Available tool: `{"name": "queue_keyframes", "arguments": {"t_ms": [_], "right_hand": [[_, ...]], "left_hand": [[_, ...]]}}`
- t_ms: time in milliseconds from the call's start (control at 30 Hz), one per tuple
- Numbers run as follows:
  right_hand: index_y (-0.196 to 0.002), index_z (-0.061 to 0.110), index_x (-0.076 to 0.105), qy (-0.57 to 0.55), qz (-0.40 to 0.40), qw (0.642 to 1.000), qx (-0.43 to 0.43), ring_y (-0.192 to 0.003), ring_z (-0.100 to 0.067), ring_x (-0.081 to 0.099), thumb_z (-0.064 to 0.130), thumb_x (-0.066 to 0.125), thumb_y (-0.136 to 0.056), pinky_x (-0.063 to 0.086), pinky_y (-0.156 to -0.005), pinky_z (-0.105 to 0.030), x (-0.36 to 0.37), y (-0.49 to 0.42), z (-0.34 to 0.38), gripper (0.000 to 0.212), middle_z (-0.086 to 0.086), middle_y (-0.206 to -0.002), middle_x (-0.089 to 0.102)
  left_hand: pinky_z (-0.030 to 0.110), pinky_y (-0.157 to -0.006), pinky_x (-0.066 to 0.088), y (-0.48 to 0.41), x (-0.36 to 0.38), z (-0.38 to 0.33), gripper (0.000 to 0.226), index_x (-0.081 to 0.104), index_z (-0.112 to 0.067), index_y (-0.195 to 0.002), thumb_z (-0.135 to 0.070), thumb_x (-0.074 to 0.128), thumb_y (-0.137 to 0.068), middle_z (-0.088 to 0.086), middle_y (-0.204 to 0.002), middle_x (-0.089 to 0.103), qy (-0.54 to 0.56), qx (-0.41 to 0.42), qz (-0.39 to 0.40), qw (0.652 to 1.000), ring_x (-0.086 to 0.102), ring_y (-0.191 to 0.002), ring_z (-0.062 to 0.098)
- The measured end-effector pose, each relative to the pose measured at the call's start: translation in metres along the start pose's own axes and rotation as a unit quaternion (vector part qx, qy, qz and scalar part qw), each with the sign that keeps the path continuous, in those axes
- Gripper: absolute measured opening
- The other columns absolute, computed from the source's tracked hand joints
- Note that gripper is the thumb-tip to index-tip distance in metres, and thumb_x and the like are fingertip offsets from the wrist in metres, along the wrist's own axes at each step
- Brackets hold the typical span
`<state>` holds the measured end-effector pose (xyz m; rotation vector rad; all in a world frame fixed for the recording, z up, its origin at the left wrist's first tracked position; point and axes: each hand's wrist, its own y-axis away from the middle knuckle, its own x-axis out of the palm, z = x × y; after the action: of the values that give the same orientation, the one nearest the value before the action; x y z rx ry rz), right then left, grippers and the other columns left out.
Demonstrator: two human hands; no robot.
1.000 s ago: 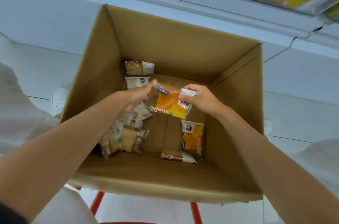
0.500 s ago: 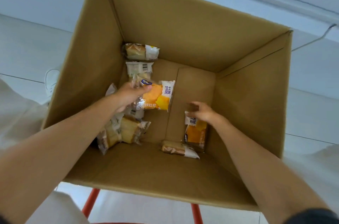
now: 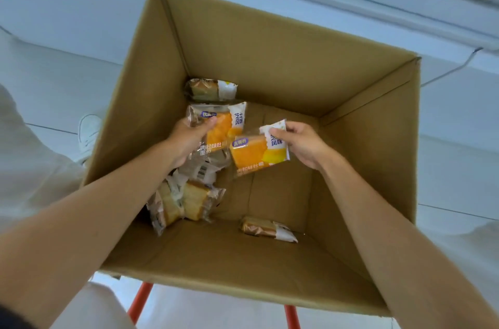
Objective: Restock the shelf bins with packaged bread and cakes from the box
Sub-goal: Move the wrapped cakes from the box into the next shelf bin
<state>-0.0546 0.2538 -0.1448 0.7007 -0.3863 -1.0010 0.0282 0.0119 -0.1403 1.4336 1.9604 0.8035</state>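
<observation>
Box [image 3: 270, 59]: plain cardboard, open-topped, sitting on orange legs [image 3: 139, 301].
Left hand [image 3: 186, 139]: gripping glossy orange pack [image 3: 225, 123] inside box.
Right hand [image 3: 302, 145]: pinching second pack [image 3: 253, 154] by its white end, mid-box.
Cakes [image 3: 189, 202]: lying on box floor.

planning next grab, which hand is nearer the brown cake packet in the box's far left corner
Left. The left hand is just in front of the brown-and-white plastic cake packet; the right hand is farther away, off to its right.
</observation>
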Motion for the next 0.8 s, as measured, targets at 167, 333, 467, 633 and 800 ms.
{"name": "queue_keyframes", "arguments": {"t_ms": [167,333,467,633,800], "right_hand": [[-0.096,0.007,0.068,-0.048,-0.100,0.987,-0.115,-0.079,-0.018,0.069,0.019,0.066,-0.092,0.058,-0.071,-0.037,0.021,0.022,0.058,0.013,-0.011,-0.092,0.072],[-0.102,0.011,0.063,0.008,-0.195,0.959,-0.207,-0.075,-0.010,0.064,0.037,0.064,-0.091,0.053,-0.063,-0.024,0.036,0.062,0.101,0.028,0.001,-0.088,0.067],[-0.134,0.020,0.039,0.051,-0.179,0.962,-0.198,-0.096,-0.011,0.064,0.059,0.065,-0.082,0.054,-0.072,-0.025,0.025,0.088,0.132,0.070,0.004,-0.116,0.061],[-0.118,0.020,0.057,0.029,-0.298,0.883,-0.362,-0.094,-0.006,0.068,0.045,0.074,-0.081,0.052,-0.073,-0.020,-0.001,0.131,0.212,0.048,0.012,-0.103,0.069],[-0.113,0.018,0.057,-0.012,-0.335,0.802,-0.494,-0.080,-0.003,0.069,0.039,0.075,-0.082,0.057,-0.067,-0.023,-0.030,0.150,0.288,0.041,0.008,-0.094,0.071]], "left_hand": [[0.048,-0.101,0.046,0.038,0.004,-0.052,0.083,0.062,-0.025,-0.128,-0.084,0.038,-0.073,0.004,-0.121,0.070,0.033,0.000,0.147,0.989,0.065,-0.114,0.024],[0.041,-0.090,0.055,0.081,0.022,-0.100,0.066,0.059,-0.012,-0.128,-0.054,0.068,-0.079,0.014,-0.114,0.071,0.016,0.084,0.161,0.983,0.070,-0.103,0.028],[0.043,-0.097,0.051,0.098,0.028,-0.135,0.054,0.061,-0.012,-0.125,-0.051,0.061,-0.087,0.013,-0.113,0.072,0.009,0.137,0.170,0.976,0.068,-0.105,0.029],[0.014,-0.062,0.054,0.141,0.057,-0.214,0.044,0.052,-0.018,-0.113,-0.051,0.064,-0.086,-0.003,-0.095,0.065,-0.028,0.377,0.008,0.926,0.065,-0.078,0.007],[0.029,-0.068,0.060,0.147,0.071,-0.300,0.040,0.054,-0.026,-0.114,-0.054,0.062,-0.086,-0.003,-0.100,0.070,-0.035,0.558,-0.021,0.829,0.071,-0.083,0.007]]}}
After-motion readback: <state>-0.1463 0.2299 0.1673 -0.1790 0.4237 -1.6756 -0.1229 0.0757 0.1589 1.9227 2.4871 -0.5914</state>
